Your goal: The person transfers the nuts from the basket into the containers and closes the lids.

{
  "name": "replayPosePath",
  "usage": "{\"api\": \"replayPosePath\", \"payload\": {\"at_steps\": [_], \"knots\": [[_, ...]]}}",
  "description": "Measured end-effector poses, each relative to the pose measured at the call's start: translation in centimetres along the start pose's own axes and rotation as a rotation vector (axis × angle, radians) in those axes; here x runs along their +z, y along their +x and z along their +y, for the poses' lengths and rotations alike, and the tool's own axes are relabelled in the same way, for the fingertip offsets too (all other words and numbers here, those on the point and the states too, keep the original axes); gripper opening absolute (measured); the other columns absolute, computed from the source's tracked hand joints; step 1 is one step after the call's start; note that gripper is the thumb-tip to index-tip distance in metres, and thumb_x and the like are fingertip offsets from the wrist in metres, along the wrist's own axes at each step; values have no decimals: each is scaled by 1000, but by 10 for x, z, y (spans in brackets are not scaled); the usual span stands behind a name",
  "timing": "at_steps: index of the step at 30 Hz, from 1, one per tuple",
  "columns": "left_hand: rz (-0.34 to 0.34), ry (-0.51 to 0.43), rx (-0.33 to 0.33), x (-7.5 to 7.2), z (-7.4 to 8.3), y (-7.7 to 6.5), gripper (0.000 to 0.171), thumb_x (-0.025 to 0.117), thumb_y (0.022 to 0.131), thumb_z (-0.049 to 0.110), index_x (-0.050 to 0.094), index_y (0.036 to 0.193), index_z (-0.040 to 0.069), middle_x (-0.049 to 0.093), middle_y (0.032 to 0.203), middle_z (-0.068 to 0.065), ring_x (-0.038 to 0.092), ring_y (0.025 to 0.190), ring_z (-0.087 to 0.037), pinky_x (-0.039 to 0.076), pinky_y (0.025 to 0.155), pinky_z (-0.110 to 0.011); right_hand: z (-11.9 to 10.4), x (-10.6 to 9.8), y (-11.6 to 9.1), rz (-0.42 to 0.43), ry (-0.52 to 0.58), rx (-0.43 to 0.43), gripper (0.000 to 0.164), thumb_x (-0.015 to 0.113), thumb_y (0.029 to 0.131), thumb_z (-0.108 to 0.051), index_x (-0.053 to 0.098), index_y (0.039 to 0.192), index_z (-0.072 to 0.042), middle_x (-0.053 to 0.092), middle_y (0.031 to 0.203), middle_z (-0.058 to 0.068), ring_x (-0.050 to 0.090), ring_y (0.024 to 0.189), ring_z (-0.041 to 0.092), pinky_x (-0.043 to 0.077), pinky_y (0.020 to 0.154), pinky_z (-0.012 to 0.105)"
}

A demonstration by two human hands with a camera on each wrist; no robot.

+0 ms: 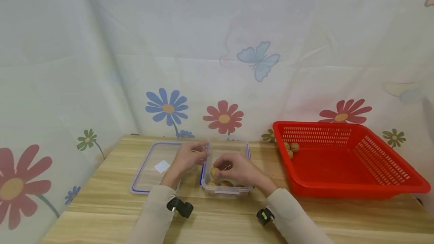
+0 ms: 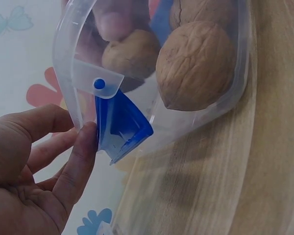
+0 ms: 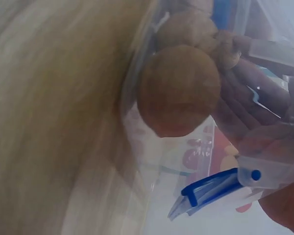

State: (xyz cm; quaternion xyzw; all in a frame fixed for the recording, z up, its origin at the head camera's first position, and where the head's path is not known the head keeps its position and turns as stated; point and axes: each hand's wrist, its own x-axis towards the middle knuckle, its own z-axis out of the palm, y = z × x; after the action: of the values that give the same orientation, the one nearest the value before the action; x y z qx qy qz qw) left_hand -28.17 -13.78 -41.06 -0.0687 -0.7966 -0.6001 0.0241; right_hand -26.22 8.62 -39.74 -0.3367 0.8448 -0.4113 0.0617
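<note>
A clear plastic container [image 1: 234,190] with blue-edged latches stands on the table, several walnuts [image 2: 196,66] at its near end. My right hand [image 1: 237,166] reaches inside and pinches a walnut [image 1: 214,173] between thumb and fingers, above the others. In the right wrist view, that hand [image 3: 257,100] shows through the clear wall. At the container's left side, my left hand [image 1: 188,157] holds the rim with its fingertips. The left wrist view has the left hand's fingers [image 2: 81,161] right at the hanging latch [image 2: 120,125].
Left of the container lies its clear lid [image 1: 144,172] with a blue seal and a white label. A red plastic basket [image 1: 339,189] stands to the right, with several walnuts [image 1: 294,147] in its far left corner. A flowered curtain [image 1: 203,67] hangs behind the wooden table [image 1: 101,199].
</note>
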Motion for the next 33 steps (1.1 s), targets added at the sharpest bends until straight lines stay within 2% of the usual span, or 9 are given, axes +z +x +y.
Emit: {"api": "replayPosePath", "payload": {"at_steps": [5,12,18,27,33], "knots": [[3,4,-17,0,1,1,42,73,97,-1,67,139,-5,72,118,-25,74,94,-30,67,83,-40,1,3,1,-1,-47,-1,22,83,94,-12,78,115,-7,76,104,-3,71,98,15,63,92,35],[8,-2,-25,1,1,0,42,73,96,-3,67,138,-5,72,115,-23,74,94,-32,67,81,-40,0,5,0,-27,-71,26,22,82,96,-14,78,116,-10,76,105,-4,70,97,12,63,92,32],[2,-11,-15,1,1,1,42,72,97,-4,66,138,-6,72,113,-23,74,93,-32,67,81,-40,-1,7,0,-41,-127,-2,18,81,96,-12,78,113,-8,77,104,-1,70,94,12,63,92,38],[-3,2,-17,1,1,0,42,72,97,-1,66,138,-6,72,116,-24,76,91,-34,67,81,-39,-4,8,1,-62,-166,10,14,81,95,-10,79,109,-8,77,100,-1,69,91,12,62,86,31],[-1,-5,-15,1,1,1,42,72,97,-3,66,138,-7,72,118,-26,74,95,-34,67,81,-39,-2,9,2,-59,-161,11,17,81,96,-15,79,110,-7,78,100,0,70,92,14,63,90,39]]}}
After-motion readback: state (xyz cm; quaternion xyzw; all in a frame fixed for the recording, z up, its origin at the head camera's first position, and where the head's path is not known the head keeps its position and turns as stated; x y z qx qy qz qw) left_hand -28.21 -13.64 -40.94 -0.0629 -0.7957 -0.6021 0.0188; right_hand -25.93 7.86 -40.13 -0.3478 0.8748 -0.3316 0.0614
